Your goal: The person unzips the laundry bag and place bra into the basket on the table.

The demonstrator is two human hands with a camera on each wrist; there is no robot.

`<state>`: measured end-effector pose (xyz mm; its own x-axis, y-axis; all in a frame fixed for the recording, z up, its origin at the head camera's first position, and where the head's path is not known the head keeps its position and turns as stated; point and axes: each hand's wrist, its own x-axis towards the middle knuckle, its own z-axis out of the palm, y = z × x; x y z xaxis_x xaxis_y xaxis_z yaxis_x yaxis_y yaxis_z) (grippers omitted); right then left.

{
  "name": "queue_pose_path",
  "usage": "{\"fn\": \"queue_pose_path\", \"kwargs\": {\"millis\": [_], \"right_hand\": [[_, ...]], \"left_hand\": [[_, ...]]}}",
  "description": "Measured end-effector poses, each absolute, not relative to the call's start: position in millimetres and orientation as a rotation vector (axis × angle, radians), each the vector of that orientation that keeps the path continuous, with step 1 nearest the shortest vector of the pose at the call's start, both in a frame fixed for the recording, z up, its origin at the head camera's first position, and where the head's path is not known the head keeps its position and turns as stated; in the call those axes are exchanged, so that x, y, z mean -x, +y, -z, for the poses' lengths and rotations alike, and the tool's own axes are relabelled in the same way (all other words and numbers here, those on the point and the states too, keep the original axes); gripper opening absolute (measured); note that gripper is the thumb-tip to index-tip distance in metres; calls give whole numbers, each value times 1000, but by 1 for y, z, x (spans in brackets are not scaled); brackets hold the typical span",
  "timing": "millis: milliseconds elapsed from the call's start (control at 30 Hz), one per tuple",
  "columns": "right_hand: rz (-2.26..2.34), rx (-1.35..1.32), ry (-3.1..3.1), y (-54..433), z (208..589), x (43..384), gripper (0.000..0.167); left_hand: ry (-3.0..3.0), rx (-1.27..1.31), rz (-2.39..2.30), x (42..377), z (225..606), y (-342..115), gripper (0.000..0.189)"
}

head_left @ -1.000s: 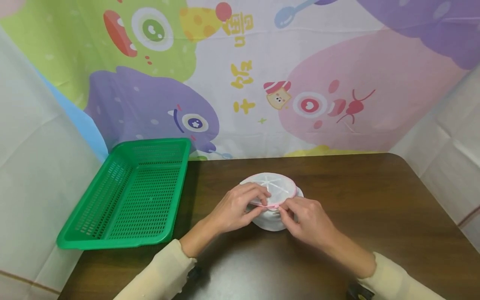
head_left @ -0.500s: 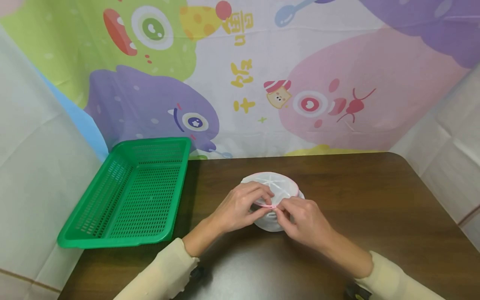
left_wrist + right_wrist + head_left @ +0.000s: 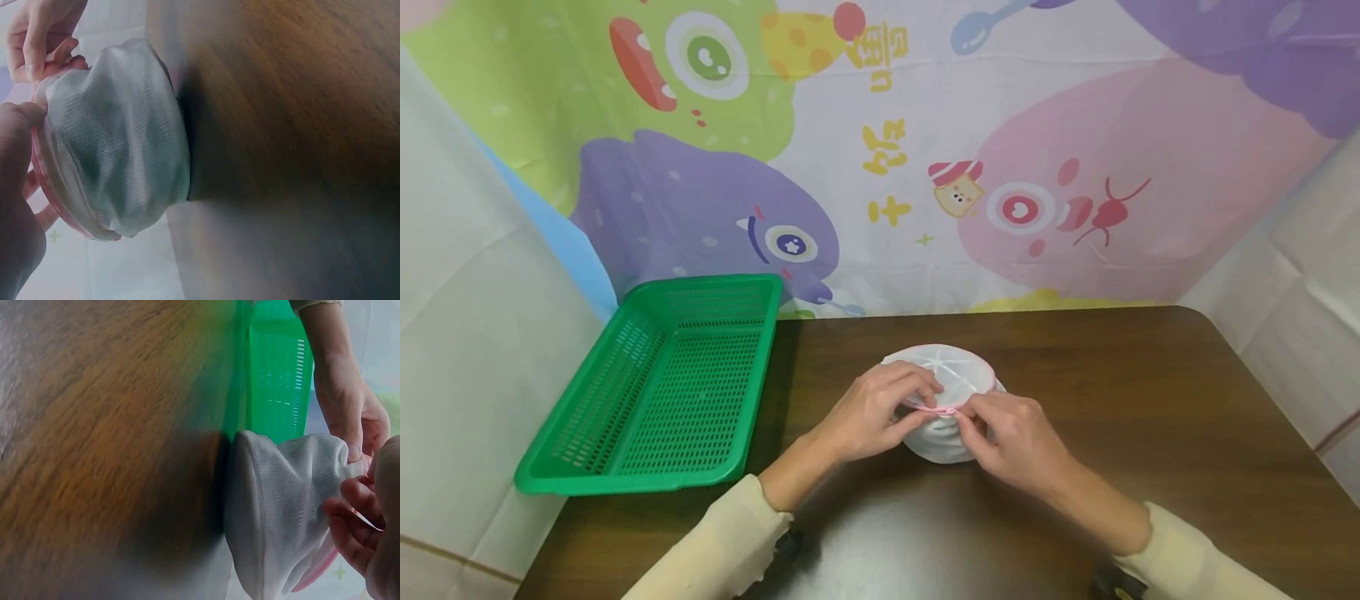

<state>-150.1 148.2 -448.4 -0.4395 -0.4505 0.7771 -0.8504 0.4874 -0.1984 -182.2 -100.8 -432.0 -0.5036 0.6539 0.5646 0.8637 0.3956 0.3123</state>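
A round white mesh laundry bag stands upright on the table, its flat top edged by a pink zipper. At the near side of that edge, my left hand pinches the rim between thumb and fingers. Just to the right, my right hand pinches the same zipper edge; its fingertips hide whether they hold the pull. Soft folds show in the side of the mesh bag in the left wrist view. Both hands' fingertips are close together at the zipper, and the bag's contents cannot be made out.
A green plastic basket with slotted walls stands on the left of the dark wooden table. Behind the table hangs a cartoon-printed cloth, and pale panels flank it on both sides.
Half a second ago the fingertips of both hands were closer together at the zipper; now the right hand sits slightly further right. The bag has shifted only a little. The basket stays put.
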Motion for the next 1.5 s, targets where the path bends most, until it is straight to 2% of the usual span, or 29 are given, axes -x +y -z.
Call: {"fn": "queue_pose_path", "kwargs": {"millis": [1500], "right_hand": [[-788,-1057,-2081,146,450,149,19]], "left_hand": [[-2307,1310,832,180,433,-97,19]]}}
